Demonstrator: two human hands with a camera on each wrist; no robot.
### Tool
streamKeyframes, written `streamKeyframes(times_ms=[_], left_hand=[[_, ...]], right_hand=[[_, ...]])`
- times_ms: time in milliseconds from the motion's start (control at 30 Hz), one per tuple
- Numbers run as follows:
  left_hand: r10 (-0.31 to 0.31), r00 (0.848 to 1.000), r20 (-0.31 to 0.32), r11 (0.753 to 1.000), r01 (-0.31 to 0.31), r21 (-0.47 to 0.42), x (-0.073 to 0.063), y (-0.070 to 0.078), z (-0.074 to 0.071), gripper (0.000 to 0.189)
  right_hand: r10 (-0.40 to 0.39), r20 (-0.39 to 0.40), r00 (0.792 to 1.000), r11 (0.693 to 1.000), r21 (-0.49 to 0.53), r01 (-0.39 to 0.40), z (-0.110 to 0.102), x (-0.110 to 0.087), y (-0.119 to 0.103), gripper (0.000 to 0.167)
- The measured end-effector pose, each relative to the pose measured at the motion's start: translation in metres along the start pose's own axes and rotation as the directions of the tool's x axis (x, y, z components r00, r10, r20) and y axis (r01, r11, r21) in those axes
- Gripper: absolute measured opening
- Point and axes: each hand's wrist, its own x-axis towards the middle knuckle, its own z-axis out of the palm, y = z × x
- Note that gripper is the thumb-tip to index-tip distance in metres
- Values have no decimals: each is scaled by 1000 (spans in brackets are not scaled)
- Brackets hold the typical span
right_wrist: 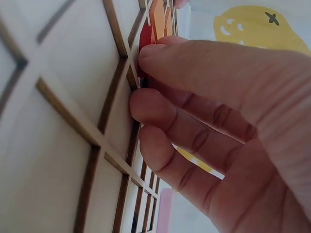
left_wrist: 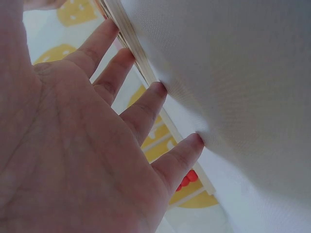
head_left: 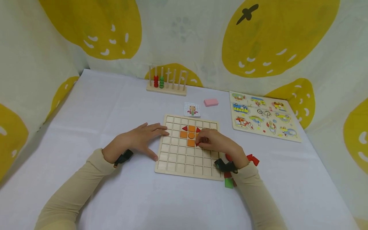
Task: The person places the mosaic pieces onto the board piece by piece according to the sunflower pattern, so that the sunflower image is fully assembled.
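A wooden grid board [head_left: 178,159] lies on the table, with orange squares [head_left: 191,142], an orange disc [head_left: 191,135] and red triangles [head_left: 185,128] set in its cells. My right hand [head_left: 215,140] pinches a red triangle [right_wrist: 145,36] between thumb and finger, low over a cell right of the lower orange square. In the right wrist view the other fingertips sit close to the grid. At the board's left edge my left hand [head_left: 145,137] rests with spread fingers; the left wrist view shows its fingertips [left_wrist: 158,88] along the edge.
Red and green pieces [head_left: 228,183] lie beside the board, partly under my right wrist. Behind it are a pattern card [head_left: 192,109], a pink block [head_left: 211,102] and a peg stand [head_left: 166,91] with red and green beads. A vehicle puzzle board [head_left: 264,118] lies to the right.
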Motion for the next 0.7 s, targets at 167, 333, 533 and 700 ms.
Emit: streamKeyframes(times_ms=[167,333,533,700], left_hand=[[-1,1000,0,1000,1,-5,0,0,0,98],[-2,1000,1,1000,2,-8,0,1,-1,97],[-8,1000,5,1000,8,-9,-1,2,-2,97],[-6,1000,4,1000,6,-6,-1,1,-3,98]], right_hand=[[-14,0,1000,1000,1,14,-2,-1,1,8],[-29,4,1000,1000,1,29,-3,-1,2,8],[14,8,1000,999,51,-15,-10,-5,1,8],[66,7,998,995,72,-66,-17,-15,5,9]])
